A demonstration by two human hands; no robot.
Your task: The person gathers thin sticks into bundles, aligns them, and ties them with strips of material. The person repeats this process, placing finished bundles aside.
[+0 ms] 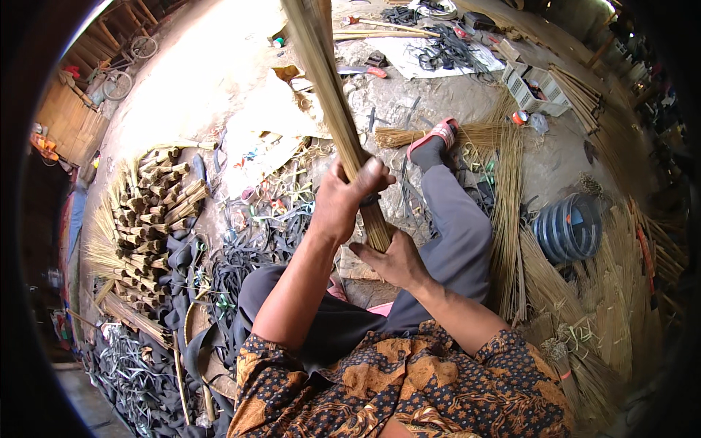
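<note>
A long bundle of thin brown sticks (326, 80) slants up and away between my hands, its far part blurred. My left hand (342, 196) wraps round it above a dark band near its lower end. Lower down, my right hand (394, 257) grips the bundle's cut butt end, thumb across the front. Both hands are closed on the same bundle. On the floor to the left, many finished-looking stick bundles (150, 219) lie stacked with their cut ends showing. Black rubber strips (270, 252) lie heaped beside my left leg.
Loose sticks (509, 219) lie along my right leg, near a coiled translucent blue band or tub (568, 228). A white plastic crate (537, 89) stands far right. A knife with a red handle (376, 72) lies ahead, before a white sheet (438, 58) with black strips. A bicycle (117, 84) stands far left.
</note>
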